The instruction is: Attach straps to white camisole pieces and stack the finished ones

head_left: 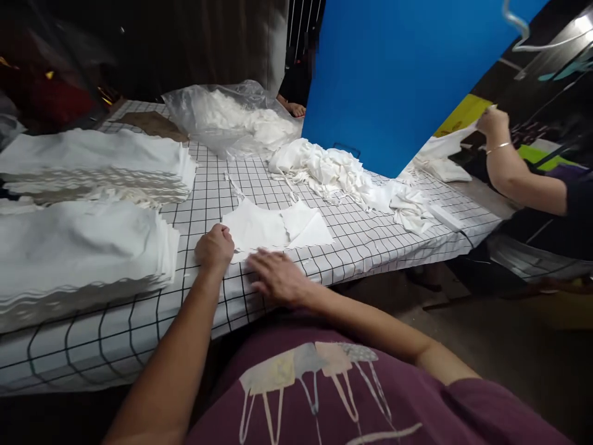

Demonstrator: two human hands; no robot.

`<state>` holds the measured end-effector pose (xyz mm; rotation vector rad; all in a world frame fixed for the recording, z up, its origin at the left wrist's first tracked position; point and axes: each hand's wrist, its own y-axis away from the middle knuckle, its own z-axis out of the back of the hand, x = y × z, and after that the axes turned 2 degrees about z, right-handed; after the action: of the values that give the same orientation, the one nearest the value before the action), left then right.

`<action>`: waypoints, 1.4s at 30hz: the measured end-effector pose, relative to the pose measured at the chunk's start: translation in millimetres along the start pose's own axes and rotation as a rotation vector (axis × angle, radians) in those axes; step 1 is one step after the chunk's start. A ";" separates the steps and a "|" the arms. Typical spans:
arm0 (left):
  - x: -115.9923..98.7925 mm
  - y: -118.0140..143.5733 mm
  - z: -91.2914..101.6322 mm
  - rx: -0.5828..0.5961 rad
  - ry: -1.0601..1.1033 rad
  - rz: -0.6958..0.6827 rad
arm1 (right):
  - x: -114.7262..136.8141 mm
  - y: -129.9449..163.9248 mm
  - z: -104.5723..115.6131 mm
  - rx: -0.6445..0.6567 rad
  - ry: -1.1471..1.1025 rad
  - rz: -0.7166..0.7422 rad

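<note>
A small white camisole (259, 225) with thin straps lies spread on the checked tablecloth (204, 179), its straps pointing away from me and its right side folded over. My left hand (215, 248) is closed at its left lower corner, thumb and fingers pinching the cloth's edge. By the lower hem, my right hand (280, 277) rests low over the table edge with fingers stretched out, slightly blurred. I cannot tell whether that hand presses on the hem.
Two thick stacks of white cloth, a front stack (83, 241) and a back stack (92, 151), fill the left. Beyond are a crumpled white garment pile (324, 167) and a clear plastic bag (231, 117). A blue panel (384, 74) stands behind; another person's arm (519, 167) holds white cloth.
</note>
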<state>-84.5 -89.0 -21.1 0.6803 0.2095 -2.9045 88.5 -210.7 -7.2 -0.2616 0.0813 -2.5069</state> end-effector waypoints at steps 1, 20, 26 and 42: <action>0.6 0.6 -0.2 -0.007 0.005 -0.009 | 12.4 -6.4 -11.2 0.020 0.015 0.077; 0.4 -3.5 6.5 0.033 -0.187 -0.042 | -184.9 173.5 29.5 0.062 0.137 -0.428; 2.7 -4.1 4.6 0.034 -0.193 -0.018 | -181.6 178.7 35.9 -0.003 0.081 -0.436; 3.3 -6.9 2.9 0.045 -0.269 -0.004 | -193.8 175.2 40.3 0.066 -0.121 -0.312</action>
<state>-89.9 -83.2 -19.3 0.2893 0.1130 -2.9715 350.9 -239.8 -21.1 -0.4263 -0.0986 -2.7890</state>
